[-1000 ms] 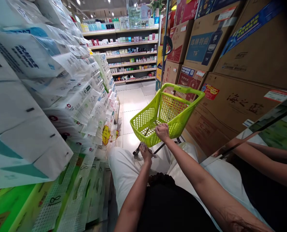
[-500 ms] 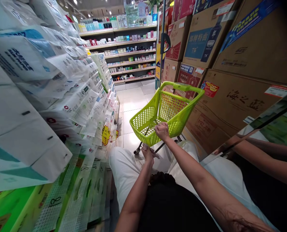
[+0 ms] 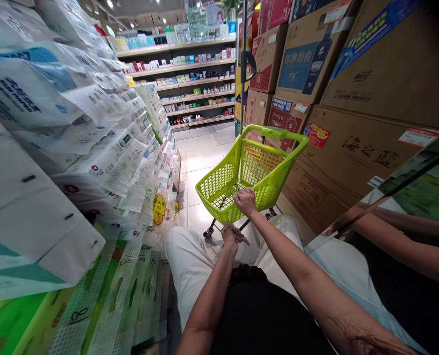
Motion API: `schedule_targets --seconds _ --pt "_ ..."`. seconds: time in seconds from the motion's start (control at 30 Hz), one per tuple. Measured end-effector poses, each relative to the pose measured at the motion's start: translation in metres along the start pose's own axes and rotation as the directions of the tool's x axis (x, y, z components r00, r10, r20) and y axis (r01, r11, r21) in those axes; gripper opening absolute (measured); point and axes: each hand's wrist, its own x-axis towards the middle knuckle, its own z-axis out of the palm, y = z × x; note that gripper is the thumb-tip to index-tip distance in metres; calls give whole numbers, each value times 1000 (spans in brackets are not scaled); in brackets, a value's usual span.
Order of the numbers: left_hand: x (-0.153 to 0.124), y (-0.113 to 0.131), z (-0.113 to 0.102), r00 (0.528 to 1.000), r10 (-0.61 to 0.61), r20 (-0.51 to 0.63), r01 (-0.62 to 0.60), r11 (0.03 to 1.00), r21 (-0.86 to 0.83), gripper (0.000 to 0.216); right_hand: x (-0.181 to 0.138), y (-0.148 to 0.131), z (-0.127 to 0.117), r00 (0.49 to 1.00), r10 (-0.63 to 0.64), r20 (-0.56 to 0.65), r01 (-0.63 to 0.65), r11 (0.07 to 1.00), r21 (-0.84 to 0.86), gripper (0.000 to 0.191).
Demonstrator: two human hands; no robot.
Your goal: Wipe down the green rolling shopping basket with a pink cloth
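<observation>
A lime-green shopping cart [image 3: 278, 185] with a perforated basket stands in the aisle before my knees. My right hand [image 3: 246, 201] is closed over the rim of its near side. Lower down, just beneath the basket's front corner, my left hand [image 3: 228, 235] is wrapped round a greyish-purple cloth [image 3: 242, 237]. Part of the cloth hangs out past the fingers toward the cart's metal frame. Whether it touches the frame I cannot tell. The basket's visible floor is a white-looking lattice. One caster wheel [image 3: 208, 232] shows below its left side.
Stacked tissue packs [image 3: 38, 93] line the left, close to my arm. Cardboard cartons [image 3: 352, 158] rise on the right, beside a mirror panel [image 3: 396, 217] reflecting my arms. Shelves [image 3: 200, 81] of small boxes and bottles stand at the far end of the tiled floor [image 3: 197, 153].
The view has shifted slightly, so the surroundings sit a little further left. My left hand has turned a bit, and more of the cloth shows. My right hand keeps its hold on the rim.
</observation>
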Motion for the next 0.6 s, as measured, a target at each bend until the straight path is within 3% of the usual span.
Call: schedule_targets --seconds 0.17,0.23,0.43,0.6 --pt "-8 22 12 969 174 173 -154 980 -124 39 1 -2 -3 999 20 37 -19 1000 -7 42" --pt "-10 24 12 962 197 191 -173 976 -132 40 2 -2 -1 999 29 32 -29 1000 -4 42" --pt "1 13 -2 999 39 18 -38 998 -41 38 2 -2 0 1000 11 6 -11 1000 7 41" --pt "-8 29 3 979 205 -13 -206 977 -57 34 0 -1 0 1000 7 15 -7 1000 14 41"
